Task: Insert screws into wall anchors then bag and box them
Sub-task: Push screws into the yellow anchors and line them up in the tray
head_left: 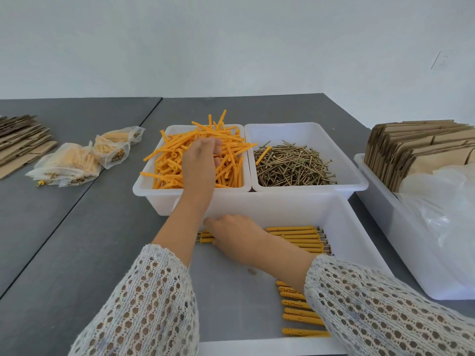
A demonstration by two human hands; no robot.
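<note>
Left hand [199, 164] reaches into the anchor bin [144, 186], fingers curled among loose yellow anchors [231, 170], grip unclear. Right hand [235, 233] presses on assembled anchors [295, 237] in the front tray [359, 227], probably pinching some.

Grey table [77, 253] bears white bins [144, 187], filled bags [66, 163] and flat cardboard [20, 142].

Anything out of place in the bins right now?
Yes: one orange wall anchor lies in the screw bin, on the left edge of the screws. It belongs in the anchor bin, where anchors are heaped above the far rim.
</note>
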